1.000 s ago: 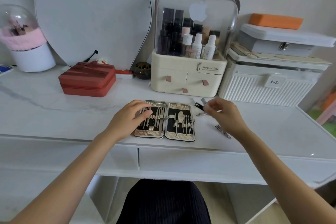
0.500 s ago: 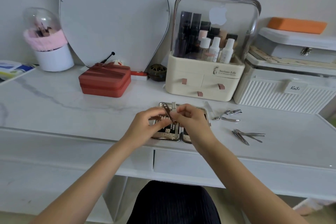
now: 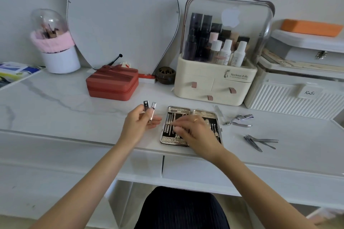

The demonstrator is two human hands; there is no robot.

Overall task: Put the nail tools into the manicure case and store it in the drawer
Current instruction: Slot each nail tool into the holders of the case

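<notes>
- Left hand (image 3: 138,124): fingers and thumb curled round a nail clipper (image 3: 149,111), held upright above the desk, lever end uppermost, to the left of the case.
- Nail clipper: small, rigid polished metal; likely light and slick. Judged best taken by its flat sides, near the middle, lever folded down before seating.
- Right hand (image 3: 195,133): spread over the manicure case (image 3: 167,138), fingertips (image 3: 176,128) low among the seated tools. Motion blur here; whether they pinch anything cannot be told.
- Manicure case: lying open flat near the desk's front edge, two metal-framed halves with dark lining; several slim tools already strapped in. Stiff shell, hinged; probably best lifted by the frame edges once shut.
- Loose tools, right of the case: clipper and small scissors (image 3: 237,123); further right, well apart, another clipper with tweezers (image 3: 260,142). Thin, pointed, apt to skid on marble.
- Drawer (image 3: 195,172): below the desk edge, closed.
</notes>
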